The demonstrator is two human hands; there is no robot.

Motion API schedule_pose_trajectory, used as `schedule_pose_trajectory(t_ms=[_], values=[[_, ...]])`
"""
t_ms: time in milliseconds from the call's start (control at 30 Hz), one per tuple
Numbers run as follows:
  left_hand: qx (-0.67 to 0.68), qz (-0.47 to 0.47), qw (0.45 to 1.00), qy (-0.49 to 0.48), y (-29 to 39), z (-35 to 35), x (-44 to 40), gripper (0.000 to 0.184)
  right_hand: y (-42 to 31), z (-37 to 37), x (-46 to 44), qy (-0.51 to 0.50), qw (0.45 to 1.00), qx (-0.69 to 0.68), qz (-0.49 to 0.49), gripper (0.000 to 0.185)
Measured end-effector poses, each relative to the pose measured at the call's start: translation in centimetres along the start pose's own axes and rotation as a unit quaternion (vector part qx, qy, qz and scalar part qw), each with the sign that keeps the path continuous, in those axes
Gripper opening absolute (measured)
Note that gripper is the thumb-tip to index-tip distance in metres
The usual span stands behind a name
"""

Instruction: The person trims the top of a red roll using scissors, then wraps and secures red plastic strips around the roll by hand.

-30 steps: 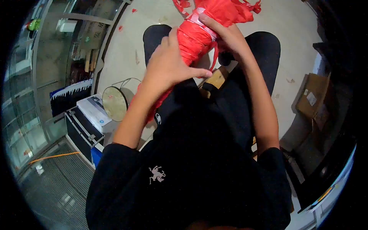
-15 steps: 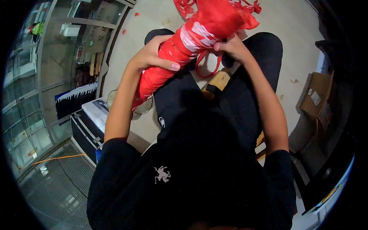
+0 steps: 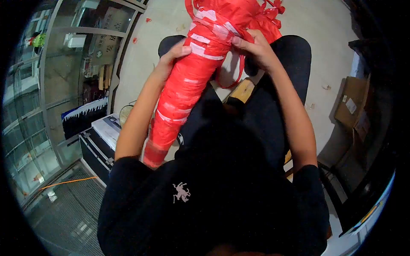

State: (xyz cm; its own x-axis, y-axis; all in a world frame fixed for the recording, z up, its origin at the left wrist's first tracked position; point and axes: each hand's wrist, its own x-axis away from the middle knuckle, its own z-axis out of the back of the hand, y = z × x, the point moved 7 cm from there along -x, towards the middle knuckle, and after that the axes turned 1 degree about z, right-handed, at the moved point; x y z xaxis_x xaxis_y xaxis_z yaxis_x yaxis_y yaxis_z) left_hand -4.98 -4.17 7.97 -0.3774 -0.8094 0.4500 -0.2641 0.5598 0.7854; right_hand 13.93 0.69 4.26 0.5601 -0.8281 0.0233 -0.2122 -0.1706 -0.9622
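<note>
A long, tapering red plastic-wrapped bundle (image 3: 183, 91) slants over the black-trousered left leg (image 3: 200, 115). Left of it, a white rectangular box (image 3: 106, 129) sits on a black metal-edged case (image 3: 95, 155); right, a brown cardboard box (image 3: 351, 104).

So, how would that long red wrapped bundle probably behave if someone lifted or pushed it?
The red bundle would probably stay fairly stiff, since its wrapped body looks straight. The red material at its far end may flop, as it looks loose and crumpled. Pushed, the bundle might roll, since it looks rounded.

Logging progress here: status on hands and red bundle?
Left hand, right hand gripping red bundle, opposite sides. Bundle held aslant. Red loop hanging by right hand; nothing blocking seen.
</note>
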Motion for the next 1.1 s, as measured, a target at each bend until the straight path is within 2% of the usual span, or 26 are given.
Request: schedule_pose_trajectory(t_ms=[33,67,100,133,200,267,333,400,433,500,533,567,600,633,667,700,733,767,800,833,867,933,1000,1033,1067,1100], values=[[-0.114,-0.067,0.989,0.065,2.3,-0.3,0.7,0.091,-1.3,-0.3,0.3,0.029,0.999,0.021,-0.001,0.040],[-0.114,-0.067,0.989,0.065,3.1,-1.7,1.6,0.091,-2.1,-0.3,0.5,0.057,0.997,0.042,-0.003,0.039],[-0.336,-0.124,0.927,0.115,4.4,-3.5,2.9,0.095,-1.8,-0.2,0.4,0.062,0.997,0.051,-0.013,0.042],[-0.539,-0.175,0.808,0.161,5.1,-5.3,3.7,0.100,-1.7,-0.1,0.2,0.058,0.997,0.052,-0.012,0.042],[-0.718,-0.193,0.601,0.293,3.6,-7.3,3.7,0.105,-1.4,-0.1,-0.1,0.027,0.994,0.106,-0.023,0.039],[-0.711,-0.207,0.585,0.330,3.5,-5.5,2.5,0.100,-0.3,0.5,-0.4,0.023,0.990,0.129,-0.046,0.037],[-0.672,-0.154,0.680,0.250,3.4,-3.6,1.1,0.095,0.0,1.6,0.1,0.029,0.985,0.153,-0.073,0.036],[-0.664,-0.137,0.698,0.228,4.3,-2.2,1.2,0.087,-0.9,1.4,0.6,-0.041,0.992,0.095,-0.065,0.031],[-0.633,-0.158,0.735,0.186,4.7,-1.8,1.4,0.084,-1.0,1.9,0.7,-0.057,0.994,0.068,-0.056,0.030],[-0.587,-0.170,0.782,0.124,5.3,-1.2,2.0,0.078,-0.6,2.9,0.6,-0.005,0.997,0.067,-0.050,0.036],[-0.594,-0.172,0.776,0.123,5.8,-0.9,2.2,0.078,-0.4,3.0,0.2,0.009,0.997,0.068,-0.047,0.039],[-0.547,-0.138,0.823,0.056,5.3,-1.0,2.2,0.077,-0.1,2.9,-0.3,0.011,0.997,0.063,-0.039,0.039],[-0.495,-0.100,0.863,-0.012,4.9,-1.3,2.4,0.077,-2.1,1.7,-0.8,0.024,0.995,0.059,0.078,0.041],[-0.465,-0.080,0.878,-0.072,4.9,-1.8,2.5,0.074,-4.2,0.7,-0.7,0.040,0.979,0.056,0.194,0.045],[-0.471,-0.081,0.875,-0.076,5.3,-1.5,2.2,0.074,-5.0,0.1,-0.8,0.045,0.977,0.055,0.200,0.045],[-0.308,0.018,0.939,-0.154,4.2,-1.5,1.9,0.074,-6.2,-0.5,-0.7,0.043,0.976,0.043,0.209,0.048],[-0.128,0.119,0.959,-0.223,3.2,-2.1,2.0,0.075,-7.0,-1.2,-0.5,0.040,0.975,0.031,0.215,0.051],[0.005,0.166,0.939,-0.302,2.2,-3.6,1.9,0.084,-7.2,-1.6,-0.2,0.060,0.972,0.017,0.225,0.052],[0.008,0.169,0.938,-0.301,0.5,-4.2,1.0,0.084,-7.4,-2.0,0.0,0.080,0.969,0.003,0.234,0.052],[0.127,0.197,0.875,-0.424,-0.6,-6.3,1.2,0.090,-8.7,-2.5,0.3,0.068,0.970,-0.036,0.232,0.050],[0.240,0.220,0.781,-0.533,-0.8,-7.9,1.5,0.096,-9.8,-2.5,0.2,0.068,0.969,-0.038,0.234,0.047],[0.221,0.175,0.801,-0.528,-1.4,-8.8,1.0,0.096,-11.2,-2.4,0.5,0.071,0.969,-0.042,0.234,0.044],[0.188,0.107,0.942,-0.256,-0.9,-5.6,1.0,0.090,-11.7,-1.6,0.7,0.097,0.969,-0.047,0.220,0.043],[0.046,0.070,0.990,-0.117,0.6,-4.6,1.4,0.089,-11.6,-1.2,0.8,0.137,0.965,0.013,0.225,0.045],[-0.095,0.029,0.995,0.027,2.7,-4.4,2.1,0.088,-11.4,-0.9,0.8,0.143,0.965,0.019,0.221,0.045],[-0.307,-0.123,0.942,0.058,5.4,-6.5,2.9,0.091,-10.8,-0.6,0.7,0.181,0.959,0.151,0.159,0.048]])
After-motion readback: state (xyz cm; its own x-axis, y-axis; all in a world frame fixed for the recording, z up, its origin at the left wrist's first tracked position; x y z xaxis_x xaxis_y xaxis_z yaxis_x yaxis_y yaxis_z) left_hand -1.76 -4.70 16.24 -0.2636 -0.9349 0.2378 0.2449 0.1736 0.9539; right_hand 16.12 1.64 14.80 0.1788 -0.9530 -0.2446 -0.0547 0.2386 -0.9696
